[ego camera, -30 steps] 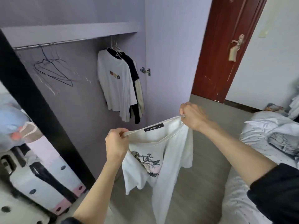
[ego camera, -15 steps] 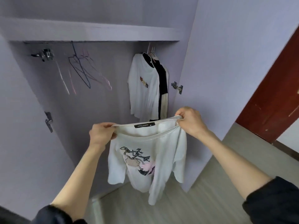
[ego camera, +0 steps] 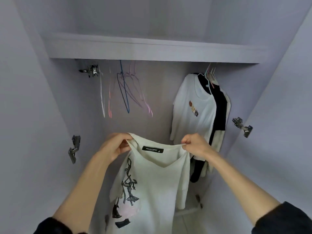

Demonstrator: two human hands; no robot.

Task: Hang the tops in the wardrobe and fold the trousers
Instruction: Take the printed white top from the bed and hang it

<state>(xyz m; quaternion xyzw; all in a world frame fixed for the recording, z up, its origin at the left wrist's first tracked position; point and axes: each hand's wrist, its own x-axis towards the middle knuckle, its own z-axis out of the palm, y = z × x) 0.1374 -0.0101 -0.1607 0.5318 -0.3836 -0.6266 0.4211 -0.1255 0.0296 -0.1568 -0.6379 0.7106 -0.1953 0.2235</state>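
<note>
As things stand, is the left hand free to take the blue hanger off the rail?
Probably not yet. The left hand is pinching the collar of the white T-shirt, as is the right hand. The blue hanger hangs unobstructed above, so letting go with the left would likely open the way.

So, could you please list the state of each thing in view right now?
White T-shirt: held up by its neckline, not on a hanger.
Left hand: gripping the collar.
Right hand: gripping the collar.
Empty hangers: hanging free.
Hung tops: on hangers, at right.
Wardrobe: open.
</note>
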